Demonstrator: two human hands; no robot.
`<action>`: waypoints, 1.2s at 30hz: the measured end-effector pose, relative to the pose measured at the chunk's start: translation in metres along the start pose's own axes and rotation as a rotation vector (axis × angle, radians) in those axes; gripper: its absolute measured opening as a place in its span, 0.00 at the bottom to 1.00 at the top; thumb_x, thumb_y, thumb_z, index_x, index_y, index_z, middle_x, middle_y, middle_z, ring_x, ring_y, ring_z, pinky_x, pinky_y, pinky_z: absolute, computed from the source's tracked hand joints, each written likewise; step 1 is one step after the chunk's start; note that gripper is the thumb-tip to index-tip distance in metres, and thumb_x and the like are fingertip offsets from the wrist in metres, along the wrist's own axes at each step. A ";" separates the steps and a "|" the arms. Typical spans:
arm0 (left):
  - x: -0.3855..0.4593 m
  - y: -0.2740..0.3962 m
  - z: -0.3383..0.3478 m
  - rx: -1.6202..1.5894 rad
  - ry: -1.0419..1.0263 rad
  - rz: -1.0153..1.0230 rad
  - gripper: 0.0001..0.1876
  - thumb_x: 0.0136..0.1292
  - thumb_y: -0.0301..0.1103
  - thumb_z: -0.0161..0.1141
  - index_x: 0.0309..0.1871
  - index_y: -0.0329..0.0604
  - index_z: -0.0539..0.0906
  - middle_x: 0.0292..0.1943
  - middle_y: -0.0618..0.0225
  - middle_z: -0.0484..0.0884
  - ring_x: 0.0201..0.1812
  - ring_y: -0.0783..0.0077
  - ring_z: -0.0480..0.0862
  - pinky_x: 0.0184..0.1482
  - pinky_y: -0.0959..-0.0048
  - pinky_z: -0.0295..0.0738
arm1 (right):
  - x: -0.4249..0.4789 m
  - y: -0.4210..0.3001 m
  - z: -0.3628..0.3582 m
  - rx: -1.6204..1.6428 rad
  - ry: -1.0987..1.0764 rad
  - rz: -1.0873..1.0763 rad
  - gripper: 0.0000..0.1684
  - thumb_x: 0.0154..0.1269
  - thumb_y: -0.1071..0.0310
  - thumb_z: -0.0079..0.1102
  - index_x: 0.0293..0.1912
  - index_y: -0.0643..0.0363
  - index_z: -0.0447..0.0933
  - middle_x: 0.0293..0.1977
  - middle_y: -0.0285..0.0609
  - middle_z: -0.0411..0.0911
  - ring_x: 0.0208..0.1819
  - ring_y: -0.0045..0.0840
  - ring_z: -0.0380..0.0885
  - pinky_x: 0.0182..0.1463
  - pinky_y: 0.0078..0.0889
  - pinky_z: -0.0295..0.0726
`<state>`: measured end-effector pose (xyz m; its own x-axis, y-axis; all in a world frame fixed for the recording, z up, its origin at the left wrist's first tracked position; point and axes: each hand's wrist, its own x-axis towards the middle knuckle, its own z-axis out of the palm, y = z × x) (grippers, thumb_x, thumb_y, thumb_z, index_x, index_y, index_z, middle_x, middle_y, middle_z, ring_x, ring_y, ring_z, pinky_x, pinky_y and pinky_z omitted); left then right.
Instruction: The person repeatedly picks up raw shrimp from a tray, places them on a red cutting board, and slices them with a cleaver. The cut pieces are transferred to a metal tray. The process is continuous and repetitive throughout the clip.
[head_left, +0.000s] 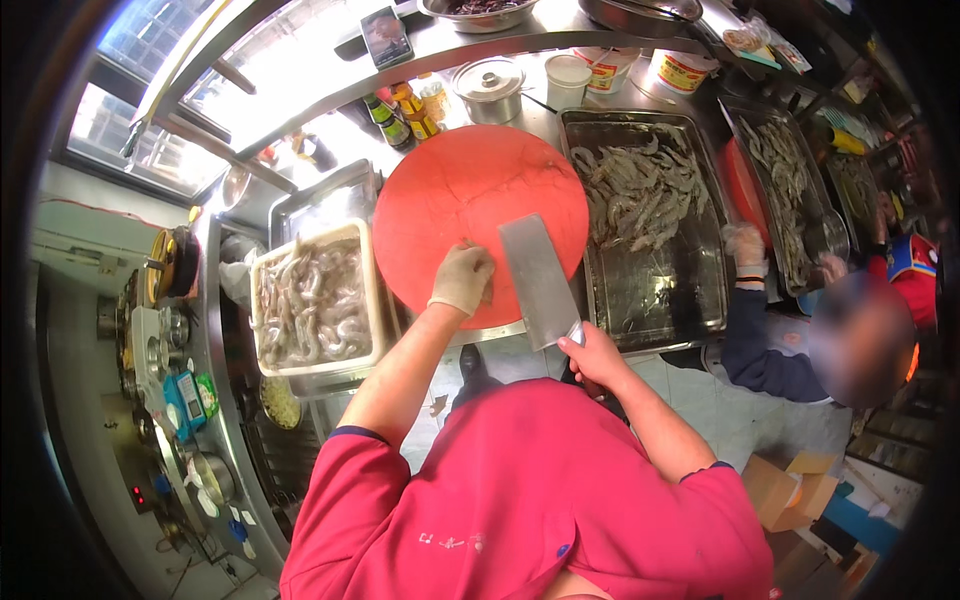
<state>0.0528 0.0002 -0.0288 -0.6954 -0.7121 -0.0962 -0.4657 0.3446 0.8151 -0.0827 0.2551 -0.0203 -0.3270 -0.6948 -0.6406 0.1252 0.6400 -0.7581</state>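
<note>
A round red cutting board (450, 180) lies in front of me. On its lower part my left hand (463, 279), in a whitish glove, closes around a shrimp (487, 291) that is mostly hidden by the fingers. Bare and at the board's near edge, my right hand (596, 358) grips a cleaver (538, 281) by its handle, its broad blade over the board's right side. Left of the board stands a cream plastic basket (373, 296) full of shrimp (315, 300). To the right, a metal tray (652, 300) bears a pile of shrimp (645, 187) in its far part.
Bottles (415, 111), a lidded metal pot (489, 90) and plastic tubs (568, 82) stand behind the board, under a metal shelf (420, 64). At the right, a co-worker's gloved hand (745, 245) is beside another shrimp tray (784, 195). An open cardboard box (780, 491) sits lower right.
</note>
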 end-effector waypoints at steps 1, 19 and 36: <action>0.000 0.016 -0.005 -0.020 -0.033 0.002 0.08 0.68 0.24 0.56 0.33 0.34 0.81 0.26 0.62 0.76 0.18 0.66 0.79 0.23 0.68 0.74 | 0.000 -0.001 0.002 0.004 0.013 0.002 0.16 0.71 0.60 0.63 0.48 0.62 0.74 0.21 0.38 0.75 0.17 0.21 0.74 0.21 0.29 0.76; 0.009 -0.017 -0.011 0.599 0.045 0.715 0.04 0.56 0.30 0.57 0.27 0.46 0.82 0.33 0.69 0.83 0.38 0.58 0.80 0.43 0.59 0.76 | -0.032 -0.014 0.043 0.111 0.029 0.088 0.18 0.71 0.59 0.62 0.53 0.61 0.74 0.25 0.37 0.77 0.18 0.20 0.73 0.21 0.28 0.75; 0.001 -0.009 -0.015 0.503 0.031 0.562 0.07 0.62 0.33 0.63 0.42 0.44 0.86 0.44 0.67 0.85 0.52 0.60 0.82 0.51 0.61 0.81 | -0.008 -0.033 0.019 -0.012 -0.099 0.041 0.19 0.72 0.59 0.62 0.51 0.64 0.71 0.22 0.34 0.74 0.19 0.17 0.72 0.22 0.26 0.74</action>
<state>0.0645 -0.0128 -0.0275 -0.8899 -0.3609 0.2789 -0.2444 0.8936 0.3765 -0.0661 0.2337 0.0072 -0.2280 -0.6965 -0.6804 0.1251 0.6720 -0.7299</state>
